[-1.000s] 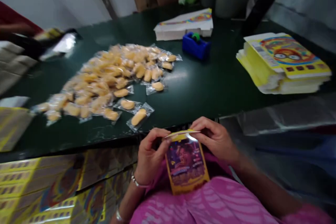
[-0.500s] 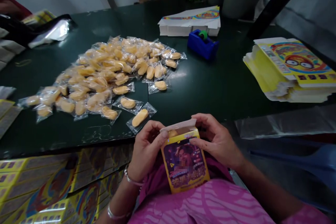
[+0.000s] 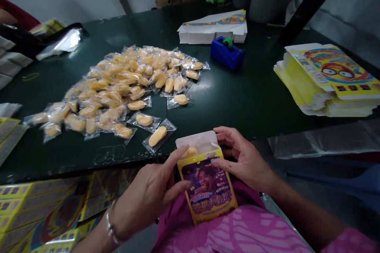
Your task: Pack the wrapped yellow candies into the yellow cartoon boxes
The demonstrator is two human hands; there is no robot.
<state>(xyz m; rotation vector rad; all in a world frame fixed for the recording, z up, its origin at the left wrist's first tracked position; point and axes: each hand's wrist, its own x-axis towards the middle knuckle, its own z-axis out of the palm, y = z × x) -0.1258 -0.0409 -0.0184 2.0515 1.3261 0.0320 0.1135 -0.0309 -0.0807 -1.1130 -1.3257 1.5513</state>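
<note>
Yellow carton (image 3: 208, 195), top open, is between both sets of fingers; through the head camera I see my right hand (image 3: 242, 160) grasping its right edge. My left hand's (image 3: 145, 195) fingers spread over its left side, gripping or not I cannot tell. Beyond them, wrapped pieces (image 3: 118, 87) heap the counter (image 3: 225, 102)

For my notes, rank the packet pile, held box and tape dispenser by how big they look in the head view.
Largest to smallest:
Packet pile
Held box
Tape dispenser
Being nearest probably enlarges the box.
</note>
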